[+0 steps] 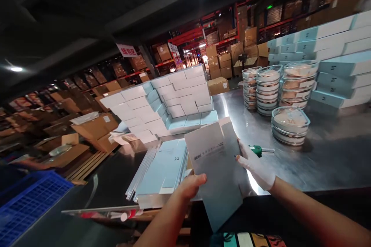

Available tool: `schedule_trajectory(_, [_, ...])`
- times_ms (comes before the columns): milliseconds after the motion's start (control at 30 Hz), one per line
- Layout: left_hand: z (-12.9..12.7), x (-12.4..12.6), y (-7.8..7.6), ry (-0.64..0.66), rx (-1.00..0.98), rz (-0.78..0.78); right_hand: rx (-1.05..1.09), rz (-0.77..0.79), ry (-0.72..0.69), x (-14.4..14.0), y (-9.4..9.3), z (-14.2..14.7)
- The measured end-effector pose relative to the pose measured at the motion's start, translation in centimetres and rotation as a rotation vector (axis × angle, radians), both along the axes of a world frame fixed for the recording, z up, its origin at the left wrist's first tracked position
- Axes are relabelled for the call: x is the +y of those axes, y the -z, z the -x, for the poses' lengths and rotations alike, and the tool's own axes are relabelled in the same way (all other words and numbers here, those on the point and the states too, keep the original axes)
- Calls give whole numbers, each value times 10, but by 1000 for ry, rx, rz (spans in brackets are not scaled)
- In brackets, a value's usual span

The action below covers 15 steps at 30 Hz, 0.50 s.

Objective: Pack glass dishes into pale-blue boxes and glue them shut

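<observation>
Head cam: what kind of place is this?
Most likely a warehouse packing station: red racking stacked with brown cartons, a steel table with pale blue boxes and lidded round containers, and both hands holding a flat unfolded box.

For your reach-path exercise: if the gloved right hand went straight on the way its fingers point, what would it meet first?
Probably the flat grey cardboard box blank that the right hand already touches; its fingers point left into it.

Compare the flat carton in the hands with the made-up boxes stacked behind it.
The flat carton is unfolded and held tilted by the left hand and gloved right hand; the stacked boxes are closed and rest in rows on the steel table. Both are pale blue-white.
</observation>
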<state>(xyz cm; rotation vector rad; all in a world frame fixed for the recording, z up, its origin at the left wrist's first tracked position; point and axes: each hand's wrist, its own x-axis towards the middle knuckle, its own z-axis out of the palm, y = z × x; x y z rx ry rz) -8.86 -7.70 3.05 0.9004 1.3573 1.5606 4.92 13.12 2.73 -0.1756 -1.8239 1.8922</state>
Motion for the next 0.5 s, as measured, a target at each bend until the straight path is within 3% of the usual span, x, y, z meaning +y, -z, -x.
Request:
schedule_trajectory(67, [-3, 9, 7, -41, 44, -58, 8, -10, -66, -5, -3, -8])
schedule_trajectory(167, [-6, 26, 13, -448, 229, -193, 37, -7, -221, -14, -12, -18])
schedule_trajectory(233, [-6, 34, 15, -668, 315, -241, 70, -42, -189, -19, -21, -22])
schedule_trajectory(333, [-5, 35, 20, -712, 408, -308, 123, -118, 5, -21, -35, -24])
schedule_trajectory(500, [-4, 22, 30, -675, 636, -351, 126, -165, 61, -21, -53, -19])
